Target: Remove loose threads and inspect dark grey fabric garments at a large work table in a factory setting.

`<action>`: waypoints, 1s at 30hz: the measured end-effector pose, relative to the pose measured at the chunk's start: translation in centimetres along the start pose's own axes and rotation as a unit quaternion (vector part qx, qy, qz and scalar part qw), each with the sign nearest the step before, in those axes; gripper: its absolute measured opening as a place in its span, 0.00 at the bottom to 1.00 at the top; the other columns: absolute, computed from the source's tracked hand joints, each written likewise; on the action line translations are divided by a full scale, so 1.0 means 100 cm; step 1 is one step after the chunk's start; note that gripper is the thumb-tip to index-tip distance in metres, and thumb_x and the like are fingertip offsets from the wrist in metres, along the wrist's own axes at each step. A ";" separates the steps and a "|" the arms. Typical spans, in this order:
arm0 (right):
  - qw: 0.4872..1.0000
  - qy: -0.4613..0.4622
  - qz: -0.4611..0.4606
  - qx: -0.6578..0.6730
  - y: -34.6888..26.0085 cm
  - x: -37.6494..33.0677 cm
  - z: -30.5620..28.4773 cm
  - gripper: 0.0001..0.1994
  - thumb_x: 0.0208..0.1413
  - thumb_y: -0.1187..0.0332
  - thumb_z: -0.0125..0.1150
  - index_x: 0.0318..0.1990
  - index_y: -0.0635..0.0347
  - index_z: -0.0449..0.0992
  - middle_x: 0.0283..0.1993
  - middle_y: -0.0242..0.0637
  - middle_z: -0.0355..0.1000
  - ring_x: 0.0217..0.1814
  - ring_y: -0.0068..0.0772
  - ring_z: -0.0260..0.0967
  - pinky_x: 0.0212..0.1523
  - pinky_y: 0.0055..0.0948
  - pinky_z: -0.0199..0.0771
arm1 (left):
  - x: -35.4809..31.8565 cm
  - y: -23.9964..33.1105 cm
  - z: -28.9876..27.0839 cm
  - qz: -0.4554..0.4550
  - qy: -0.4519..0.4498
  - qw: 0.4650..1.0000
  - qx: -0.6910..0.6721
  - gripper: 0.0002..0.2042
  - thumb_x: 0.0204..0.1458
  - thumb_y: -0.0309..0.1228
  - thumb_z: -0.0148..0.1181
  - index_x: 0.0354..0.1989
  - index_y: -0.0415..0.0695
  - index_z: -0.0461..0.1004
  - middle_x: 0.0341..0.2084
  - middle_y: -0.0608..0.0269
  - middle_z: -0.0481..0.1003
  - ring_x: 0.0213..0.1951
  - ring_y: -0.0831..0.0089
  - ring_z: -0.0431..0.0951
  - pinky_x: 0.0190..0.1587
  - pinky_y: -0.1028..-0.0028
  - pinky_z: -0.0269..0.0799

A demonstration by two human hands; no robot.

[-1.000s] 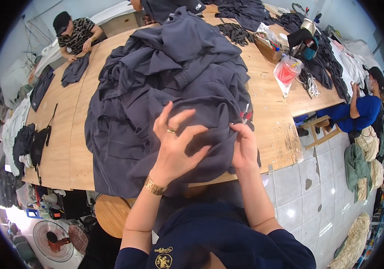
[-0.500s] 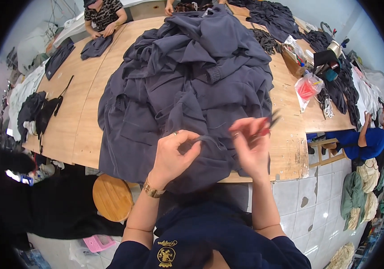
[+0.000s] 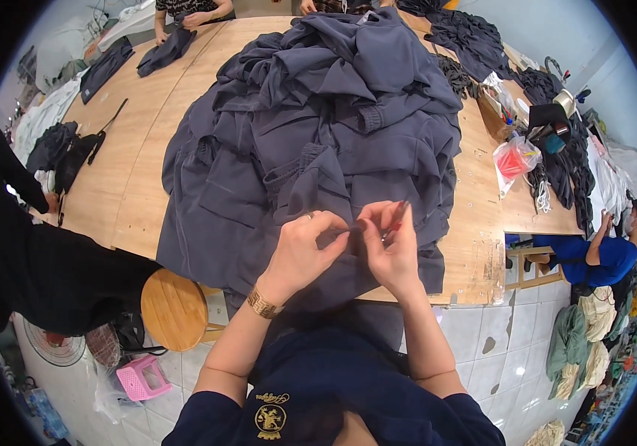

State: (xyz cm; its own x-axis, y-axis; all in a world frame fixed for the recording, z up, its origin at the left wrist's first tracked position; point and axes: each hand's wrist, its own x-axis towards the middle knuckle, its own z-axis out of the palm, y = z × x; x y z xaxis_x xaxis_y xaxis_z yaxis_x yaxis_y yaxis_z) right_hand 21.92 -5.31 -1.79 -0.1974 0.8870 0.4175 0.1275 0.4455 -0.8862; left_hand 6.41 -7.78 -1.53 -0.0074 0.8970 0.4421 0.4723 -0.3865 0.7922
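A large heap of dark grey garments (image 3: 311,123) with ribbed cuffs and elastic edges lies across the table in front of me. At its near edge my left hand (image 3: 300,253) is closed, pinching a bit of the grey garment between thumb and forefinger. My right hand (image 3: 394,256) sits close beside it, fingers also closed at the same piece of cloth. Tucked in that right hand are small red-handled snips (image 3: 400,213), mostly hidden by the fingers. Whether the blades touch the cloth is too small to make out.
The wooden table (image 3: 474,215) spreads around the heap. A round wooden stool (image 3: 173,311) and a person in black (image 3: 66,256) are at my left. At the right edge sits a person in blue (image 3: 604,260). A clear bag with red contents (image 3: 515,157) lies on the table's right side.
My right hand with the snips has moved left and down to meet my left hand at the cloth. The person in black has come further into view on the left.
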 end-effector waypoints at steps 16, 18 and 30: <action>0.999 -0.028 0.035 -0.026 0.009 0.001 0.002 0.10 0.54 0.82 0.54 0.37 0.63 0.59 0.31 0.38 0.68 0.27 0.24 0.65 0.31 0.22 0.67 | 0.002 -0.006 -0.005 -0.125 -0.080 0.988 -0.035 0.08 0.42 0.27 0.64 0.30 0.37 0.75 0.26 0.56 0.78 0.30 0.68 0.79 0.37 0.74 0.74; 0.997 0.011 0.050 0.066 0.008 0.003 0.001 0.10 0.55 0.83 0.52 0.36 0.61 0.56 0.32 0.37 0.66 0.30 0.20 0.64 0.32 0.18 0.66 | 0.002 -0.007 -0.004 -0.117 -0.079 0.989 -0.033 0.08 0.42 0.27 0.63 0.30 0.36 0.75 0.26 0.56 0.78 0.31 0.68 0.79 0.38 0.73 0.74; 0.992 -0.083 -0.019 -0.088 0.007 -0.004 0.002 0.13 0.49 0.84 0.57 0.35 0.63 0.58 0.34 0.41 0.69 0.29 0.37 0.66 0.32 0.27 0.68 | 0.001 -0.012 -0.004 -0.127 -0.077 0.987 -0.054 0.08 0.42 0.26 0.62 0.30 0.36 0.75 0.26 0.56 0.78 0.33 0.67 0.80 0.39 0.73 0.74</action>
State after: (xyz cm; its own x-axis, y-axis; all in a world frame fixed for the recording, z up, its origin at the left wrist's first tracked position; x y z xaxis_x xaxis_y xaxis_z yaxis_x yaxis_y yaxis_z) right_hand 21.94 -5.34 -2.62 -0.3619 0.8427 0.3985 0.2814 0.5063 -0.8152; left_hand 5.49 -7.35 -2.22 0.0250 0.9867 0.1609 0.3760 -0.1584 0.9130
